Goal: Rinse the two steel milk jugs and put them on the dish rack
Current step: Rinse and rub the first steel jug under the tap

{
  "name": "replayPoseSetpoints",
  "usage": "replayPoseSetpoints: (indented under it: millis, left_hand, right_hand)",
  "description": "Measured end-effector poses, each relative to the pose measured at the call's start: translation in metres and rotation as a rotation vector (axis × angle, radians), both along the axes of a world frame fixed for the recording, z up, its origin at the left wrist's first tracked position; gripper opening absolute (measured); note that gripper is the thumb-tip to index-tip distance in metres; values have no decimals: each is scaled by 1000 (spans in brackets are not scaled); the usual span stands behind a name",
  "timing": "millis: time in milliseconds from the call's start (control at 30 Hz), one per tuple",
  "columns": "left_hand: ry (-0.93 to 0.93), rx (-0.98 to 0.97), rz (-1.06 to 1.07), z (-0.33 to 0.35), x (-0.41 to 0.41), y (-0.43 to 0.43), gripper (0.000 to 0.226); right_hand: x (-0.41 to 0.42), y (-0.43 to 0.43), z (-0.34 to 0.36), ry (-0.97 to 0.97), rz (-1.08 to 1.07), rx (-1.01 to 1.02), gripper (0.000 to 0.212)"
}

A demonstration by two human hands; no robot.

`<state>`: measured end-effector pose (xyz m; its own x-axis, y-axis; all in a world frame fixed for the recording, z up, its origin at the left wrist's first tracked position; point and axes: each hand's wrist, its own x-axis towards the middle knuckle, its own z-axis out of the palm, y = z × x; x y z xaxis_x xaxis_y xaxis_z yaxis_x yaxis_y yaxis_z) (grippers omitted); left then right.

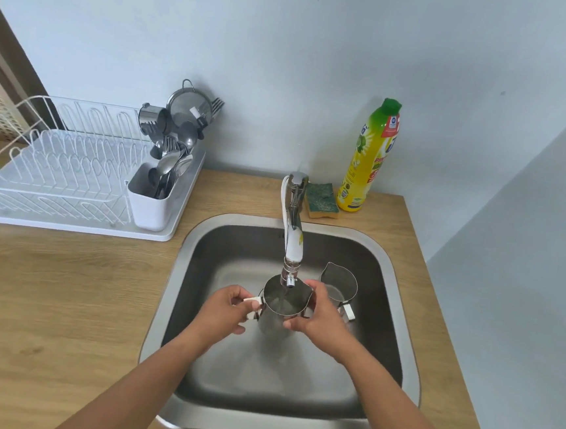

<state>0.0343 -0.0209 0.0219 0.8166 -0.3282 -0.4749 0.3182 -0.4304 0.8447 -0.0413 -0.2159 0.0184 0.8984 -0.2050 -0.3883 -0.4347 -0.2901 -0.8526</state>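
One steel milk jug (284,303) is held upright under the tap spout (290,276) in the middle of the steel sink (178,294), and water runs into it. My left hand (223,310) grips its white-tagged handle on the left. My right hand (317,315) clasps its right side near the spout lip. The second steel milk jug (338,284) stands upright on the sink floor just right of and behind the held one, partly hidden by my right hand. The white wire dish rack (66,168) sits on the counter at the far left.
A white cutlery holder (147,199) with spoons, forks and a strainer stands at the rack's right end. A green-yellow sponge (322,195) and a yellow dish soap bottle (370,157) stand behind the sink, right of the tap. A wall closes in on the right.
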Motion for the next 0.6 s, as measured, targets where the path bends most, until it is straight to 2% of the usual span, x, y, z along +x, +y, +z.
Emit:
replayPoseSetpoints:
  millis: [133, 267, 400, 600]
  left_hand:
    - [21, -1, -58, 0, -2, -1, 17]
    - [-15, 26, -3, -4, 1, -4, 13]
    - [17, 49, -87, -3, 0, -1, 17]
    - [-21, 74, -59, -3, 1, -1, 15]
  right_hand:
    - [-1, -8, 0, 30, -25, 43, 69]
    - [-2, -3, 3, 11, -14, 1, 67]
    - [0, -8, 1, 54, -7, 34, 66]
    - [0, -2, -3, 42, -14, 73, 65]
